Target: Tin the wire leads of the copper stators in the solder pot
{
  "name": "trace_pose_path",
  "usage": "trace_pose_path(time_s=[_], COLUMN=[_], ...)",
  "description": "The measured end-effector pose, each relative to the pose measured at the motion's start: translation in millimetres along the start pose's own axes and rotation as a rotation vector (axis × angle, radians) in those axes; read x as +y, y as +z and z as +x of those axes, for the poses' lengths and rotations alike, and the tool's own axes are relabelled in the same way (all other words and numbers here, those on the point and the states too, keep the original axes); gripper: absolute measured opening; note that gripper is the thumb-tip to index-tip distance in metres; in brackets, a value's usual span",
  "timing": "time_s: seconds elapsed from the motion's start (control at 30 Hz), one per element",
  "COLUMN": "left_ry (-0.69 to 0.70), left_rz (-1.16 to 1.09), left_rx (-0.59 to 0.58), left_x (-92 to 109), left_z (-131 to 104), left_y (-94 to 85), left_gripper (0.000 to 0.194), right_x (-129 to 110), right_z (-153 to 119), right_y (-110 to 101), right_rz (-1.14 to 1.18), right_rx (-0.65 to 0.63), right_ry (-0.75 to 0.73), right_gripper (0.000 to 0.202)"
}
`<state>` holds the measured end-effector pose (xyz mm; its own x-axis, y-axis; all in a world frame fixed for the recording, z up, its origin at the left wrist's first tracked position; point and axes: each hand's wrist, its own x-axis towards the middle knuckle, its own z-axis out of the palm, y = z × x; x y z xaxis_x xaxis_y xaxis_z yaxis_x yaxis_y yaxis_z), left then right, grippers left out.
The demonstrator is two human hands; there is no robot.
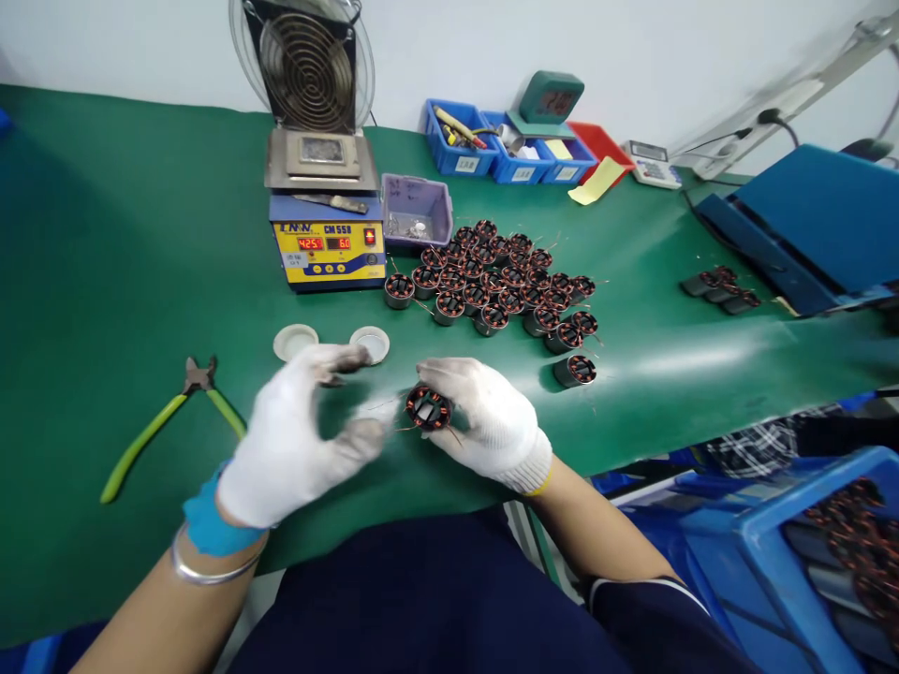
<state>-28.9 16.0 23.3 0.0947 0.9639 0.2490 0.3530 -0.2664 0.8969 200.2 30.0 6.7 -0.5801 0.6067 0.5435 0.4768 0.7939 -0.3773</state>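
My right hand point(481, 412), in a white glove, grips a motor stator point(428, 409), a dark ring with copper windings and thin wire ends. Its open end faces up toward me. To the left, my gloved left hand point(302, 435) is spread, thumb and fingers wide apart, with nothing seen between them. A white blur lies between the left thumb and the stator; I cannot make out what it is. Two small round white dishes, a left one point(295, 343) and a right one point(377, 344), sit just beyond the left hand. Green-handled cutting pliers point(200, 376) lie opened at the left.
Several stators point(492, 271) stand grouped on the green mat. Behind are a CM 558 solder pot point(330, 245) with a fan point(309, 65), a purple tray point(417, 211) and blue bins point(460, 140). A blue machine point(807, 225) and a blue crate point(755, 534) stand at right.
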Motion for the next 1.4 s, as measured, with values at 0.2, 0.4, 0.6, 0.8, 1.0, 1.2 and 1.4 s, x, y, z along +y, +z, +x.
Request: trace_pose_path(time_s=[0.2, 0.4, 0.6, 0.8, 1.0, 1.2, 1.4], left_ry=[-0.195, -0.258, -0.344, 0.14, 0.18, 0.193, 0.181], left_rz=[-0.085, -0.49, -0.315, 0.51, 0.608, 0.598, 0.6], left_rx=[-0.221, 0.518, 0.094, -0.524, -0.655, -0.648, -0.662], left_x=[-4.7, 2.2, -5.9, -7.7, -7.6, -7.5, -6.1], left_z=[-4.1, 8.3, 5.9, -20.9, -27.7, -26.3, -25.6], left_y=[15.6, -7.4, 6.6, 44.5, 49.0, 46.5, 46.3], left_gripper=[0.031, 0.037, 0.036, 0.037, 0.04, 0.038, 0.037], right_x=[-0.8, 22.1, 33.9, 25.9, 28.4, 21.6, 18.8], right_z=[-0.1, 19.0, 51.9, 66.8, 63.7, 71.7, 87.2], right_y=[4.4, 2.2, 18.2, 22.9, 18.2, 12.8, 33.5], right_rz=[0.017, -0.089, -0.282, -0.374, -0.356, -0.533, -0.787], right_rx=[-0.039, -0.029, -0.266, -0.431, -0.338, -0.326, -0.555], right_ry=[0.016, 0.153, 0.432, 0.532, 0.452, 0.325, 0.202], right_gripper=[0.045, 0.051, 0.069, 0.057, 0.059, 0.058, 0.033])
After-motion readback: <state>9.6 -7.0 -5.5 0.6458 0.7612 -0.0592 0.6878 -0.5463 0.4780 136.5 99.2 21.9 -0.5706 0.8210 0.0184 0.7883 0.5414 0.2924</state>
